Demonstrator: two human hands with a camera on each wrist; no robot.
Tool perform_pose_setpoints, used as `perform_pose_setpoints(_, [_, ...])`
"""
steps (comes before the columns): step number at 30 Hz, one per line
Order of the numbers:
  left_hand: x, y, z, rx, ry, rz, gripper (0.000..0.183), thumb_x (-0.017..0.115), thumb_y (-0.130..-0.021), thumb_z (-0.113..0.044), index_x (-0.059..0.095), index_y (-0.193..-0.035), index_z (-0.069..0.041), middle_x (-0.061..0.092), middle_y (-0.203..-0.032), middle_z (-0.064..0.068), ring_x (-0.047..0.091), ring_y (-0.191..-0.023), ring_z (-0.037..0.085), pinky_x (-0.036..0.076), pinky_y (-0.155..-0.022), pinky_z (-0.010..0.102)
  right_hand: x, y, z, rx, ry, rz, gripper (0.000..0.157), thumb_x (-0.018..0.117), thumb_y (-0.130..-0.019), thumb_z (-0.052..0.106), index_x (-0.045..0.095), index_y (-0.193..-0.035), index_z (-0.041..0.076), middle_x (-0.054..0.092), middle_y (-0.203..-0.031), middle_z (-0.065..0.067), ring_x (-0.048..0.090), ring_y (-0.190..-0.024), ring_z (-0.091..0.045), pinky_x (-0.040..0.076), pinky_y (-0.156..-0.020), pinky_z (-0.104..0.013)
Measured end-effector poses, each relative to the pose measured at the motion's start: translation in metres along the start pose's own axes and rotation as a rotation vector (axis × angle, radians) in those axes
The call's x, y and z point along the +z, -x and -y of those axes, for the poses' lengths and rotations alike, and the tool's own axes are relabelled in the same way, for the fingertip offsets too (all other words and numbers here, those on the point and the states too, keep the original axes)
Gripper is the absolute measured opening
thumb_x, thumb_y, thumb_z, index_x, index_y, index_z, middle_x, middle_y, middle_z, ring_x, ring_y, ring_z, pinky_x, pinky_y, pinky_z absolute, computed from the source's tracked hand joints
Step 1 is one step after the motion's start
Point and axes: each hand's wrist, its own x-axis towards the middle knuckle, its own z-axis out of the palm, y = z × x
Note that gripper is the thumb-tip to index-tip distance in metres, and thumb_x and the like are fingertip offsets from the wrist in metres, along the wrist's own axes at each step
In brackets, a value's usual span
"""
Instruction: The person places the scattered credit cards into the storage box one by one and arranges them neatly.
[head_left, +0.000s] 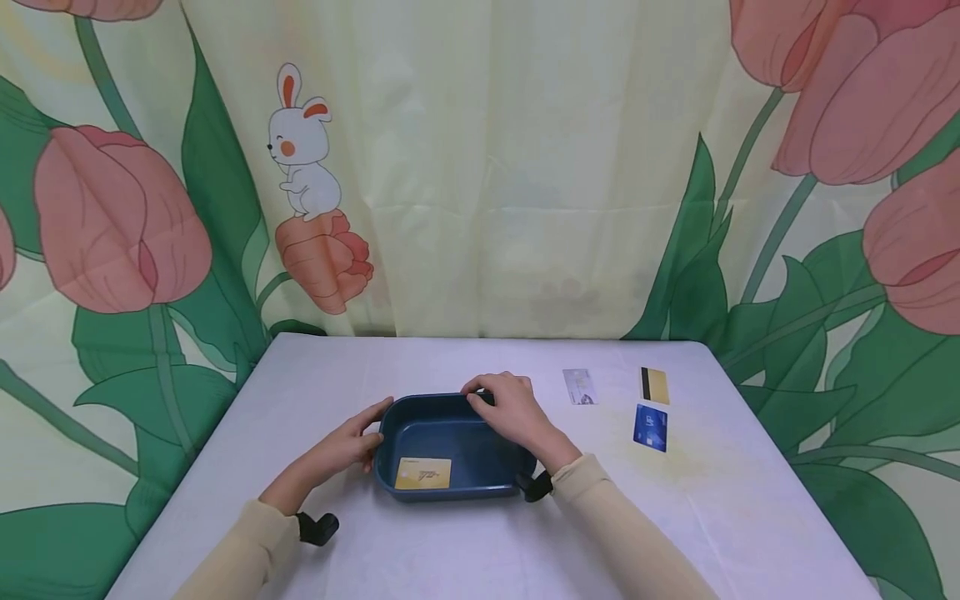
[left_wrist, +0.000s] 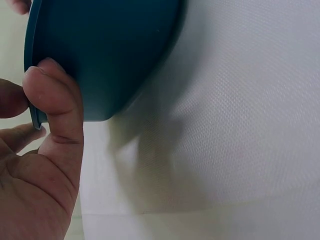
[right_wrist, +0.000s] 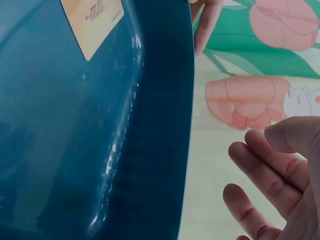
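Note:
A dark blue rectangular tray (head_left: 480,450) stands on the white-covered table, with a yellow card (head_left: 423,473) lying in its front left corner. My left hand (head_left: 348,446) holds the tray's left end; the left wrist view shows thumb and fingers pinching the rim (left_wrist: 31,50). Over the tray's back right part reaches my right hand (head_left: 517,408). In the right wrist view its fingers are loosely bent beyond the tray wall (right_wrist: 165,125), with a gap to the rim and nothing held.
Right of the tray lie a silver card (head_left: 580,387), a gold card with a black stripe (head_left: 655,386) and a blue card (head_left: 650,427). Behind the table (head_left: 337,367) hangs a curtain (head_left: 525,167) printed with tulips and a rabbit.

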Motion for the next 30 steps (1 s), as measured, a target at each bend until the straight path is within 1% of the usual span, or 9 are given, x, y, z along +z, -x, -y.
perform_pose_setpoints(4, [0.001,-0.001,0.000,-0.006,0.000,-0.001,0.068,0.044,-0.101,-0.003,0.022,-0.165,-0.009,0.028,-0.165,0.024,0.056,-0.066,0.022,0.051,-0.060,0.032,-0.003,0.001,-0.004,0.014,0.003,-0.012,0.018,0.065,-0.102,0.024,0.077,-0.116,0.022,0.077,-0.115,0.004,0.065,-0.113,-0.028,0.033,-0.106,-0.058])
perform_pose_setpoints(15, [0.001,0.000,0.000,-0.010,0.012,-0.006,0.069,0.045,-0.101,-0.003,0.022,-0.165,-0.009,0.029,-0.164,0.025,0.056,-0.066,0.022,0.051,-0.060,0.032,-0.012,-0.001,-0.012,0.042,0.025,-0.029,0.020,0.064,-0.103,0.024,0.077,-0.117,0.021,0.077,-0.115,0.001,0.066,-0.111,-0.031,0.035,-0.106,-0.057])
perform_pose_setpoints(19, [0.001,0.000,0.001,-0.010,0.006,-0.006,0.069,0.045,-0.101,-0.003,0.022,-0.165,-0.009,0.029,-0.164,0.025,0.057,-0.066,0.022,0.051,-0.060,0.032,-0.015,-0.001,-0.016,0.047,0.047,-0.046,0.019,0.064,-0.102,0.023,0.077,-0.115,0.021,0.077,-0.113,0.003,0.066,-0.107,-0.027,0.037,-0.102,-0.056])
perform_pose_setpoints(26, [0.000,0.001,-0.001,-0.012,0.011,-0.006,0.069,0.045,-0.101,-0.003,0.022,-0.165,-0.010,0.029,-0.164,0.026,0.056,-0.066,0.022,0.051,-0.060,0.032,-0.020,-0.002,-0.025,0.066,0.050,-0.072,0.019,0.065,-0.101,0.022,0.077,-0.114,0.020,0.077,-0.113,0.003,0.066,-0.108,-0.030,0.039,-0.099,-0.055])
perform_pose_setpoints(30, [0.001,0.000,-0.001,-0.015,0.008,-0.006,0.069,0.045,-0.100,-0.003,0.022,-0.165,-0.010,0.030,-0.163,0.025,0.056,-0.066,0.022,0.051,-0.060,0.032,-0.023,-0.002,-0.032,0.081,0.058,-0.080,0.019,0.065,-0.101,0.022,0.077,-0.115,0.020,0.077,-0.113,0.003,0.067,-0.108,-0.027,0.040,-0.097,-0.054])
